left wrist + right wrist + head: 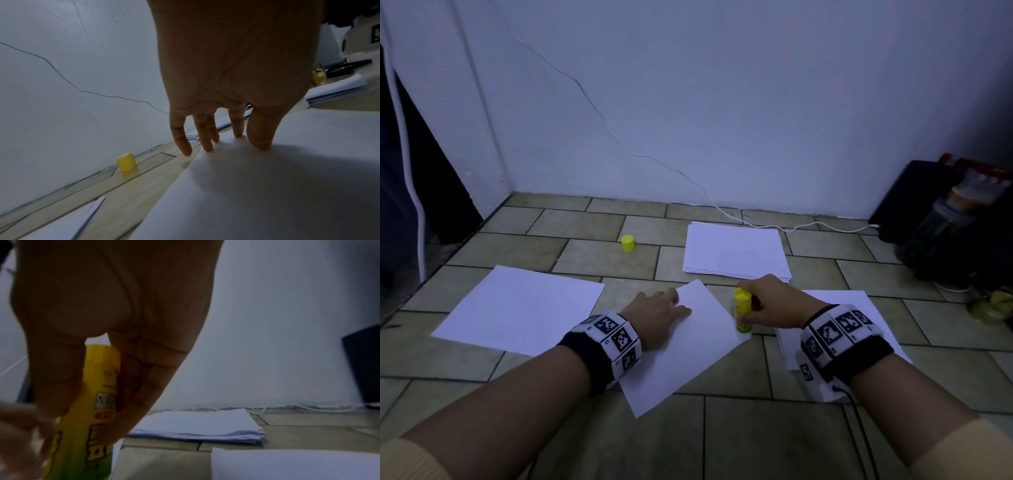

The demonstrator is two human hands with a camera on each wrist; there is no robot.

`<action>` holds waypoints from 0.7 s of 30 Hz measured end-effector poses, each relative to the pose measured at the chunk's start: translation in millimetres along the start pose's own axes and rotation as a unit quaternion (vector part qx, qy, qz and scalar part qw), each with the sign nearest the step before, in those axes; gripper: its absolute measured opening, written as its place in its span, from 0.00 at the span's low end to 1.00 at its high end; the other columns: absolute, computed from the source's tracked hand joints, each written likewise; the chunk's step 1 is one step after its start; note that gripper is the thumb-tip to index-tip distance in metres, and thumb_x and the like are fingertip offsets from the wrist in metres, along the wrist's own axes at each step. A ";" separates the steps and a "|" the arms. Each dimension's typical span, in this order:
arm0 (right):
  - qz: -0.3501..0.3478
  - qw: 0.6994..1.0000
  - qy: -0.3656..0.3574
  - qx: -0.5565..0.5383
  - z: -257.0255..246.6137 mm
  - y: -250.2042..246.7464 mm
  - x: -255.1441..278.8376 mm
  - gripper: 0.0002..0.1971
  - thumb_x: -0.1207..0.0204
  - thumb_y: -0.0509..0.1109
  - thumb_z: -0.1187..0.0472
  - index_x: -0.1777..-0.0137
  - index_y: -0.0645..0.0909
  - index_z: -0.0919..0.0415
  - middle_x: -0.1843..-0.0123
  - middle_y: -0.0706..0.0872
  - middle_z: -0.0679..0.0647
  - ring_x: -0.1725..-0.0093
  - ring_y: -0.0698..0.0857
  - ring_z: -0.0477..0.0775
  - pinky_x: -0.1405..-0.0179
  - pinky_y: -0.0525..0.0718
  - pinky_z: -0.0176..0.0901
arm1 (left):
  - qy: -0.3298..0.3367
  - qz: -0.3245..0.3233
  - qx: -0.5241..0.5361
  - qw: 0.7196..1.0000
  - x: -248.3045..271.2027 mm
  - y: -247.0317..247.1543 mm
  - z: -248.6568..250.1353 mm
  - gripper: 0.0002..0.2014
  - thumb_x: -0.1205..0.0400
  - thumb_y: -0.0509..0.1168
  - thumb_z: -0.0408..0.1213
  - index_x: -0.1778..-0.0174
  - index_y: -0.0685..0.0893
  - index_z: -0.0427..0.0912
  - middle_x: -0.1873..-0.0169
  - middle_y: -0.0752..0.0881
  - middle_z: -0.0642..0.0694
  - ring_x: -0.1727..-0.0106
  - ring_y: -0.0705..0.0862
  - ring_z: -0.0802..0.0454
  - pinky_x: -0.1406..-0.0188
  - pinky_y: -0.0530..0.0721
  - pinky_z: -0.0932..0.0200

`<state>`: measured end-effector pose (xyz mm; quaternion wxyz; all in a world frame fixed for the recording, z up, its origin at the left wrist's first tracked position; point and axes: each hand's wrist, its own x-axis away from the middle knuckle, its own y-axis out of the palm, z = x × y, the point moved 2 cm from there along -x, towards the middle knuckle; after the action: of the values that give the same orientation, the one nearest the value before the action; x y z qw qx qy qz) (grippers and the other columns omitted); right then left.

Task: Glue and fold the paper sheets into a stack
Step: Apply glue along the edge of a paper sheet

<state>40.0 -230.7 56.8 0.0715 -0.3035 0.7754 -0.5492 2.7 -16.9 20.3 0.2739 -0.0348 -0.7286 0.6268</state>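
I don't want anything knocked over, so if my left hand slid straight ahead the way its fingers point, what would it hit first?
Probably the paper stack. The left hand lies flat on the sheet, fingers aimed forward and slightly right. The cap looks off to the left of that line, though depth is uncertain.

Glue stick (88,418) tip hidden; its label print blurred.

Black wristbands (585,356) carry white blocks printed with black square markers; pale yellow sleeves (410,459); a black cable (859,421) trails.
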 end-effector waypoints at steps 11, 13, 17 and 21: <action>0.210 0.962 0.043 -0.170 -3.6 -21.7 -19.8 0.09 0.30 0.77 0.63 0.61 0.78 0.64 0.66 0.81 0.51 0.65 0.81 0.47 0.67 0.78 0.30 | -0.035 -0.016 -0.009 0.999 5.4 -2.7 -3.6 0.28 0.17 0.61 0.53 0.22 0.64 0.51 0.28 0.69 0.42 0.35 0.79 0.41 0.41 0.78 0.50; 0.233 0.956 0.053 -0.173 -7.3 -20.9 -26.5 0.09 0.30 0.77 0.62 0.62 0.77 0.60 0.67 0.78 0.46 0.67 0.76 0.40 0.70 0.72 0.26 | -0.040 -0.002 -0.019 0.999 5.4 -4.0 -3.3 0.27 0.17 0.61 0.54 0.23 0.67 0.50 0.32 0.72 0.42 0.35 0.78 0.42 0.42 0.77 0.51; 0.240 0.951 0.056 -0.187 -15.1 -13.4 -43.2 0.10 0.29 0.76 0.61 0.62 0.76 0.59 0.68 0.77 0.46 0.66 0.76 0.42 0.69 0.70 0.28 | -0.039 0.015 -0.031 0.999 2.8 1.2 -3.5 0.28 0.18 0.61 0.55 0.25 0.69 0.43 0.29 0.69 0.42 0.29 0.70 0.44 0.38 0.74 0.50; 0.228 0.950 0.062 -0.204 -25.7 -2.9 -59.1 0.10 0.29 0.76 0.60 0.58 0.76 0.60 0.62 0.80 0.51 0.61 0.77 0.47 0.69 0.70 0.28 | -0.053 0.000 -0.010 0.999 2.2 4.2 -5.8 0.22 0.15 0.58 0.45 0.26 0.68 0.41 0.30 0.72 0.41 0.33 0.75 0.42 0.38 0.75 0.49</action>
<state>77.4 -178.1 56.2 0.0828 -0.0922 0.9222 -0.3662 2.2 -9.9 17.5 0.2344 -0.0041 -0.7481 0.6208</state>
